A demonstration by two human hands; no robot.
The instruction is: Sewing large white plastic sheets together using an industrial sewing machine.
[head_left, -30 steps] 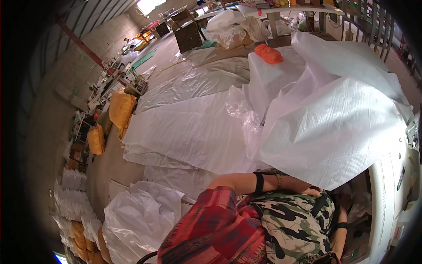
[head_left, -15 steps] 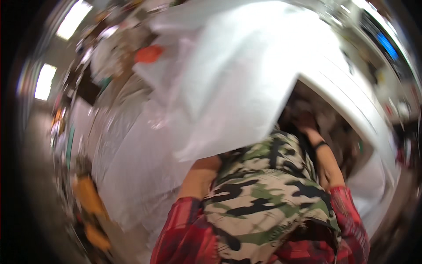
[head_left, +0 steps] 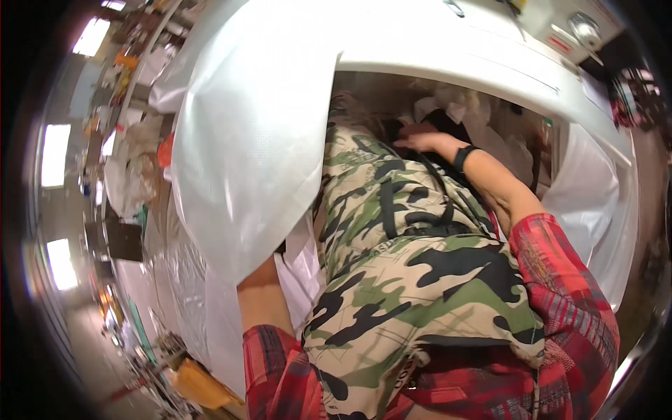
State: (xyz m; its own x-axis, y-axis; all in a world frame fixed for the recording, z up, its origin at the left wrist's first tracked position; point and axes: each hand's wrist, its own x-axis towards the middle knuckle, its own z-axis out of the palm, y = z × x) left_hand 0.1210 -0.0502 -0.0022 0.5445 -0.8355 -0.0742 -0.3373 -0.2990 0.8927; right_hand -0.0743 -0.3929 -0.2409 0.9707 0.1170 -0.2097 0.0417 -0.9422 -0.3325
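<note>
One right hand [head_left: 420, 142] is near the camouflage apron [head_left: 427, 280], below the white table [head_left: 455, 56]; its grip I cannot tell. The left hand is hidden behind the white sheet [head_left: 252, 140], grip unseen. This sheet hangs down, left of the apron.

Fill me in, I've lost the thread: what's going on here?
A person in a camouflage apron has the right hand in the shadowed space below the edge of a white table; whether it grips anything can't be told. The left forearm goes under a large white sheet that hangs at the table's left, hiding the left hand.
</note>
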